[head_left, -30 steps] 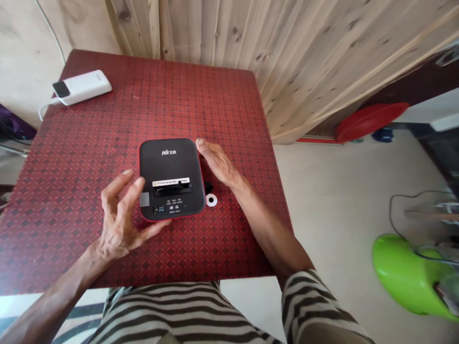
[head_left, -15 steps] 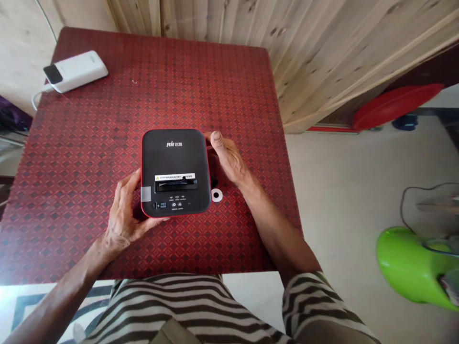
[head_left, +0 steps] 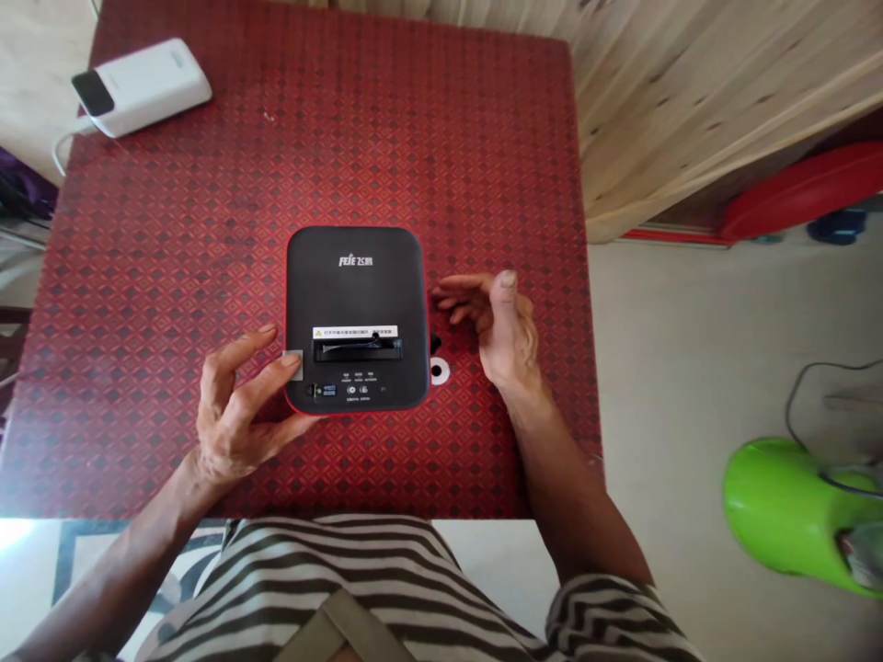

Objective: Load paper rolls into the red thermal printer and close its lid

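A black receipt printer [head_left: 357,294] with red sides is on the table before me, its paper slot and small display toward my body. My left hand [head_left: 238,405] is at its near left corner with fingers spread. The forefinger touches a strip of clear tape [head_left: 295,370] on the left edge, and the thumb lies along the front edge. To the right of the printer, my right hand [head_left: 507,331] is open and apart from it, thumb up and palm turned inward. A white ring with a dark centre [head_left: 442,371] sits against the printer's right side, partly covered.
A white power bank [head_left: 148,87] with a cable lies at the far left of the red patterned table [head_left: 386,156]. A wood-panelled wall [head_left: 662,101] borders the far side. On the floor at right are a green plastic stool or bin [head_left: 779,506] and a cord.
My right hand has come away from the printer's right side and moved right. My left forefinger has moved onto the clear tape. The view has shifted, so the printer appears slightly further right.
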`<state>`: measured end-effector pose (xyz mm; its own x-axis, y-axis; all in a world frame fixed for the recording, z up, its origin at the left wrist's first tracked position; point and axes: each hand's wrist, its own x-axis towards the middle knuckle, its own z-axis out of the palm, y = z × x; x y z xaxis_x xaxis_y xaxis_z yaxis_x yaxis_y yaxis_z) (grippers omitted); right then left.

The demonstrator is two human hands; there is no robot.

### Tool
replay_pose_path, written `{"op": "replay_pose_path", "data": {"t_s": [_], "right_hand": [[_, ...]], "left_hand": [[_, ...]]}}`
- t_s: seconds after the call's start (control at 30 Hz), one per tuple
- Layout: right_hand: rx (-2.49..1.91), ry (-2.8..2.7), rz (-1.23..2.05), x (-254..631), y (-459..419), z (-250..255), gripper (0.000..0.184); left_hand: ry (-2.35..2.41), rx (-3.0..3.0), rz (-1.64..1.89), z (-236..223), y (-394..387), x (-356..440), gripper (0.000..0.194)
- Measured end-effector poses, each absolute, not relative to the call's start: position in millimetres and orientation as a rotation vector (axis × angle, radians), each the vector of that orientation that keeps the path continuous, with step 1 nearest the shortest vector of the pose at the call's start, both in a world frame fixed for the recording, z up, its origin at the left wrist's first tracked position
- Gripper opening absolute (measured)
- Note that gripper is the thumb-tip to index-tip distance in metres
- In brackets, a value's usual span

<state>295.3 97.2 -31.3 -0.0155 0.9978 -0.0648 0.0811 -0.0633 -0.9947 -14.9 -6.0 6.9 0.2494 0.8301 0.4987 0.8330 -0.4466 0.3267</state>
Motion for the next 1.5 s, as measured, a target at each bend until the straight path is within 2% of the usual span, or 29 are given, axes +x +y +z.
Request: {"op": "replay_pose_path", "data": {"t_s": [0.2, 0.33, 0.43, 0.5, 0.6, 0.67, 0.8, 0.97, 1.17, 1.5], "right_hand": [[-1.408, -1.258, 1.190, 291, 101, -32, 0.075], [-1.340, -1.258, 1.174, 291, 102, -39, 0.071], [-1.329, -1.290, 1.145, 292, 101, -33, 0.070], [-1.340, -1.381, 1.010, 291, 97, -15, 0.058], [-1.297, -1.691, 0.633, 283, 85, 27, 0.023], [-1.175, -1.979, 0.463, 268, 80, 53, 0.013], [-1.100, -2.560, 0.358, 224, 87, 80, 0.023], [-1.392, -2.966, 0.341, 179, 106, 93, 0.037], [-1.420, -3.014, 0.276, 174, 112, 94, 0.043], [-1.385, -2.858, 0.327, 188, 104, 100, 0.029]], "left_hand": [[-1.683, -2.572, -1.164, 3, -1, -20, 0.040], [-1.668, -2.571, -1.370, -2, 4, -20, 0.050], [-1.615, -2.592, -1.398, -6, 5, -19, 0.059], [-1.554, -2.569, -1.375, -9, 4, -18, 0.065], [-1.494, -2.527, -1.289, -10, 3, -17, 0.071], [-1.476, -2.510, -1.257, -9, 2, -16, 0.077], [-1.444, -2.521, -1.196, -7, 1, -13, 0.090], [-1.451, -2.523, -1.161, -11, -1, -16, 0.088], [-1.460, -2.543, -1.152, -13, -1, -17, 0.092], [-1.490, -2.571, -1.175, -14, -1, -17, 0.091]]}}
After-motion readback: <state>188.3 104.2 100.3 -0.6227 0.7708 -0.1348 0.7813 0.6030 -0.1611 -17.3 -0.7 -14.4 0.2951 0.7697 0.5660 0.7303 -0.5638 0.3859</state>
